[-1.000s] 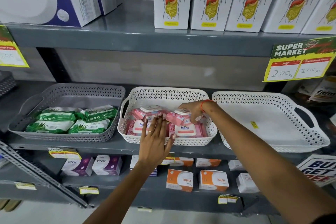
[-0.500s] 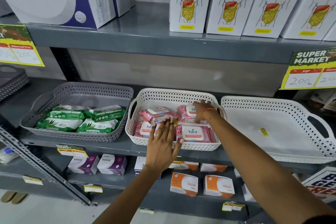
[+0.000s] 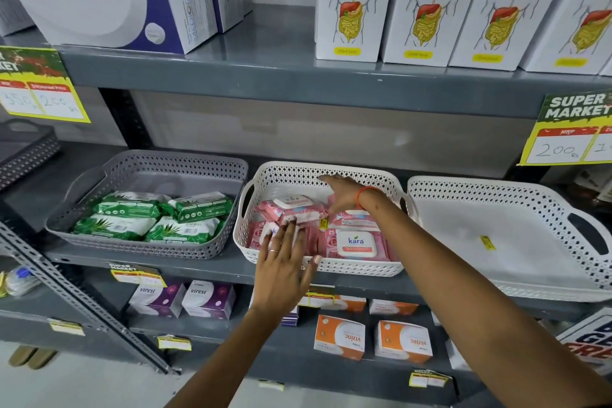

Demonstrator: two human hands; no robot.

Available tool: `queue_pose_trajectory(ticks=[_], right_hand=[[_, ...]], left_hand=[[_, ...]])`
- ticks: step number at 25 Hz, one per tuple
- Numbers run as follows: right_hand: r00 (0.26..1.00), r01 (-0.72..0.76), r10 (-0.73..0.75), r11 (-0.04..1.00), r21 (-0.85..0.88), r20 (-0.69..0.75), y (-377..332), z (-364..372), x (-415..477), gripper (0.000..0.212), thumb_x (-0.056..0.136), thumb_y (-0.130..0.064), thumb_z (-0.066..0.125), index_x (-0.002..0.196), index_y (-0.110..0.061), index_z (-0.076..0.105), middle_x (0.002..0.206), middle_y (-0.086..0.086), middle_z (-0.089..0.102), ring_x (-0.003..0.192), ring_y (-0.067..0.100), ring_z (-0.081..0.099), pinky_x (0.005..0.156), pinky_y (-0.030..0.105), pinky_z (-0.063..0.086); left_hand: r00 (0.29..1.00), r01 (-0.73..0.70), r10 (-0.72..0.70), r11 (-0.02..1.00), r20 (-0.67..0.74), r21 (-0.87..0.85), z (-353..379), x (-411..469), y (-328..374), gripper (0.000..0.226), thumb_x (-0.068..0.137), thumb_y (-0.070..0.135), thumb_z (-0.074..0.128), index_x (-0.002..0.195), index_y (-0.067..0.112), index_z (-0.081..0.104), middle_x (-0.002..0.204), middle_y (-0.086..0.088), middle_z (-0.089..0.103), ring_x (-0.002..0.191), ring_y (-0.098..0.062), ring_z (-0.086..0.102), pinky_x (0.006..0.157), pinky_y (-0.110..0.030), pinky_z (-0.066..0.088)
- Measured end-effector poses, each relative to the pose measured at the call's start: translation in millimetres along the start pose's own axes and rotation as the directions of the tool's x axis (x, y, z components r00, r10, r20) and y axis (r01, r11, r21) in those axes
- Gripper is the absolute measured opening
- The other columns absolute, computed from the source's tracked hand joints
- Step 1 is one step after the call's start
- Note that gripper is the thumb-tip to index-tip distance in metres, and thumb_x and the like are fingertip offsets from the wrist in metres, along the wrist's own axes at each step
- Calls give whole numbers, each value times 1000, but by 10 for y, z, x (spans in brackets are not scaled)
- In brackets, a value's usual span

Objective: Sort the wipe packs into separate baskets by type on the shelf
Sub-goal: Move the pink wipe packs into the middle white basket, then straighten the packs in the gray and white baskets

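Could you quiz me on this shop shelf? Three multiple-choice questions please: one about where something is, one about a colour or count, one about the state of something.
1. Where are the green wipe packs?
A. grey basket
B. middle basket
C. right basket

2. How many green packs show?
A. two
B. four
C. six

3. What state is the right basket in?
A. full of pink packs
B. tipped over
C. holding no packs

Answers: 1 A, they lie in the grey basket on the left. 2 B, two in front and two behind. 3 C, only a small yellow sticker shows inside; the pink wipe packs lie in the middle basket under both hands.
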State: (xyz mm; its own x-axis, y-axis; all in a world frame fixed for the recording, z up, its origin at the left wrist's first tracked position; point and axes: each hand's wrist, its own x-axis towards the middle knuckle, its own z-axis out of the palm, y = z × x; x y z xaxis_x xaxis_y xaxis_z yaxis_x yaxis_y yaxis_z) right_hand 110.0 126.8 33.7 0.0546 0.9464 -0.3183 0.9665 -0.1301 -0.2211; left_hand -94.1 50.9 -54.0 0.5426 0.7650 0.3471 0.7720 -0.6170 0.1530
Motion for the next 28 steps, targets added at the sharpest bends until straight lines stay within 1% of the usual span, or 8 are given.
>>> queue_pose_trajectory(ticks=[3,6,8,10,11,19,24,28], right_hand=[[989,112,-120,989,96,85,-321,43,80,94,76,1,66,150,-28,14,159,7,19,111,27,60,82,40,61],[974,141,-154,986,86,166,-449,100,167,85,80,-1,63,148,-27,20,155,6,27,87,18,61,42,16,53],[986,135,-141,989,63,94,-488,113,224,78,77,-9,70,143,-24,33,149,9,36,116,30,53,62,26,59],[994,105,-104,994,15,-44,-479,151,333,76,72,-21,77,138,-22,39,145,10,41,130,33,38,101,43,46],[992,80,-79,997,-1,-95,-470,179,358,77,72,-25,78,139,-21,39,145,11,41,131,34,34,108,44,38],[988,-17,13,999,-28,-155,-480,404,499,79,79,-26,71,146,-21,30,145,12,38,133,38,28,109,55,36],[978,-38,36,999,-3,-206,-489,467,475,78,80,-25,70,147,-21,29,145,11,39,133,36,28,110,44,37],[986,-88,84,996,-25,-146,-553,451,413,85,78,-26,71,148,-25,22,150,7,31,136,35,25,106,54,40]], left_hand=[[999,0,1,1000,-41,25,-23,-142,-363,51,97,41,23,122,11,56,126,-15,58,115,-35,53,100,-45,30],[998,2,1,999,-63,53,-36,-209,-625,43,95,38,29,118,13,55,113,-15,61,104,-36,55,100,-45,30],[997,5,-2,999,-74,44,-40,-217,-702,43,95,38,29,119,13,55,112,-14,61,107,-34,52,102,-45,28],[997,8,-5,999,-74,32,-55,-216,-690,50,97,40,20,119,13,56,113,-14,60,109,-32,49,104,-45,28],[997,9,-7,999,-74,30,-70,-217,-662,54,98,41,16,119,12,56,113,-14,60,109,-32,47,104,-45,27],[997,7,-6,1000,-79,6,-31,-213,-665,51,98,42,16,122,13,51,116,-14,61,110,-32,51,108,-45,24],[994,-1,-1,1000,-113,-23,2,-210,-677,51,98,41,15,123,13,49,119,-15,60,113,-32,48,109,-45,24],[996,3,-5,1000,-94,-24,7,-208,-686,53,98,42,15,123,13,51,119,-15,60,115,-32,44,108,-45,24]])
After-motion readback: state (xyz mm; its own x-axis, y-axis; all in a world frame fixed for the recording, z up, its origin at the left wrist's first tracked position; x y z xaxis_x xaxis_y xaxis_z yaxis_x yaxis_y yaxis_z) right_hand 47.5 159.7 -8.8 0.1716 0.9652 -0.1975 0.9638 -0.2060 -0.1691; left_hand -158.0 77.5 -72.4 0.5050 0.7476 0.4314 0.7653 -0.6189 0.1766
